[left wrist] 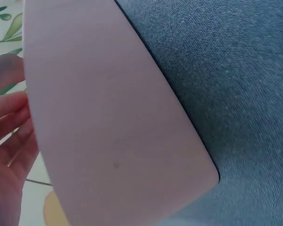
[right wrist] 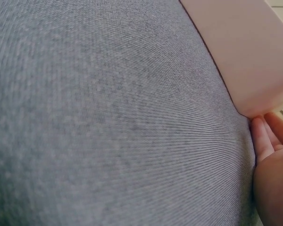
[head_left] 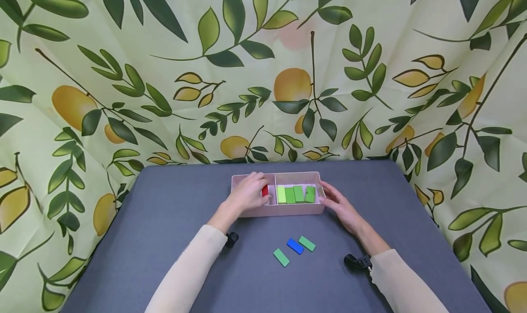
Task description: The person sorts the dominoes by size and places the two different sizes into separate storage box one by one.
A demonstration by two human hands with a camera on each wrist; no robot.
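Note:
A pink two-compartment box (head_left: 288, 209) stands on the table. My left hand (head_left: 248, 193) reaches into its left compartment and pinches a red block (head_left: 265, 191) between thumb and fingers. In the left wrist view, the box's front wall (left wrist: 108, 113) partly hides the fingers (left wrist: 12, 110). At the box's right end, my right hand (head_left: 341, 207) holds the side, thumb at the front corner and fingers farther back. The right wrist view shows fingertips (right wrist: 259, 132) against the lower corner. Several green blocks (head_left: 299, 194) stand in a row in the right compartment, the leftmost one lighter, yellowish green.
In front of the box, a blue block (head_left: 295, 246) lies between a green block (head_left: 307, 243) and another green block (head_left: 281, 257). A grey-blue cloth covers the table (head_left: 173, 203). Behind it hangs a curtain (head_left: 255, 98) printed with leaves and fruit.

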